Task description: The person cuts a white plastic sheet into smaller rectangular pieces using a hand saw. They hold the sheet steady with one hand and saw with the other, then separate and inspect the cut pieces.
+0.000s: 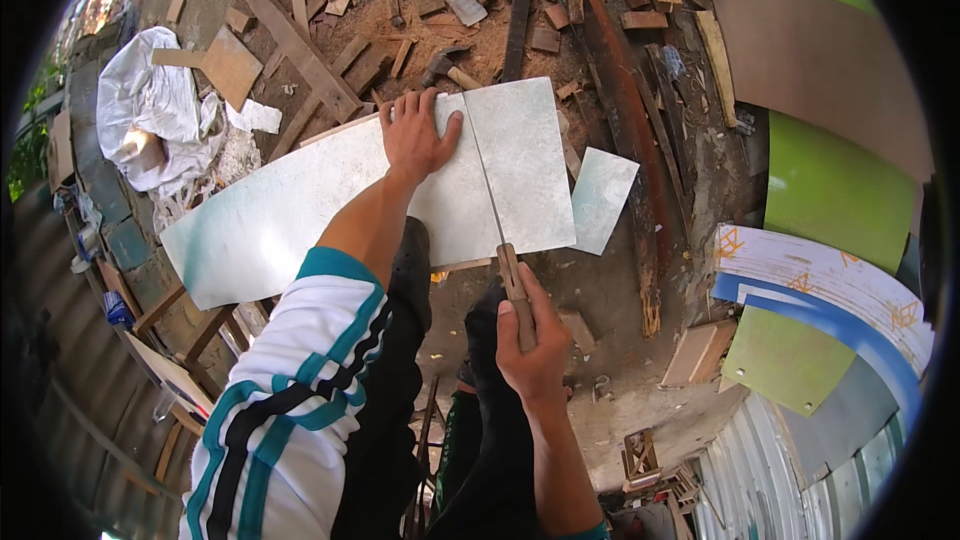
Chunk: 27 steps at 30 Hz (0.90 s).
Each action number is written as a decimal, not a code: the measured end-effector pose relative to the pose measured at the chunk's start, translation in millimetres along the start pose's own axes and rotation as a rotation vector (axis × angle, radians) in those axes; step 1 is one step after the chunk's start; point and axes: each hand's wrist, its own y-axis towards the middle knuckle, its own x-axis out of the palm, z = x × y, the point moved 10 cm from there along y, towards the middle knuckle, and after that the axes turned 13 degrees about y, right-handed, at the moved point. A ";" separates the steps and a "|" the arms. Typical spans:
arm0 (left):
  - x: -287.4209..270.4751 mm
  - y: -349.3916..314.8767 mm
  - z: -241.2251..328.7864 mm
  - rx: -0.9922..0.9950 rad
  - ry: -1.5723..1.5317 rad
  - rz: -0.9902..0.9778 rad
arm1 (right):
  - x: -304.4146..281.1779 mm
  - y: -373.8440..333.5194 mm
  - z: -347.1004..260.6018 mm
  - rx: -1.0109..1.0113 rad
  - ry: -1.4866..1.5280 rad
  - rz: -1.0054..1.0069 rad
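Observation:
A long, pale grey-white board [300, 185] lies slantwise in front of me, its wider end at the right. My left hand [418, 135] presses down on it near the far edge, fingers outstretched and thumb apart. In my right hand [535, 340] is the wooden handle of a hand saw [513, 285], fingers wrapped round it at the board's near edge. The thin blade, seen almost edge-on, runs away from me along a dark line across the board; blade and cut are hard to tell apart. A smaller pale offcut [604, 200] lies just right of the board.
Beyond the board, a hammer [450, 68] lies among scattered wood scraps and sawdust. A long dark beam [625, 110] stretches along the right. Green panels [835, 195] and a brown panel are at far right. A white sack [150, 105] sits at left. My legs are beneath the board.

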 end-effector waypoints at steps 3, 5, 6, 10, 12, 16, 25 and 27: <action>-7.2 10.3 -3.0 -0.104 -0.013 -0.048 | 9.6 -2.3 1.5 0.013 -0.032 -0.017; -9.4 8.9 4.4 -0.115 0.000 -0.011 | 8.8 -4.8 2.3 0.042 -0.048 -0.007; -8.3 9.7 4.6 -0.076 -0.029 0.033 | 8.4 -5.9 2.0 0.055 -0.056 -0.002; -10.7 15.8 4.7 0.027 -0.101 0.147 | 11.0 -4.4 -0.1 0.099 -0.046 -0.017; -5.3 14.9 3.7 0.028 -0.106 0.093 | 13.7 -8.0 -1.7 0.115 -0.048 -0.025; -8.9 15.7 5.0 0.026 -0.089 0.110 | 17.1 -6.6 -9.8 0.021 -0.111 -0.023; -6.3 18.1 7.9 0.016 -0.089 0.096 | 28.3 24.8 -2.4 0.055 -0.080 0.003; -6.3 17.2 6.1 0.011 -0.091 0.091 | 27.3 17.1 -9.2 0.051 -0.056 -0.003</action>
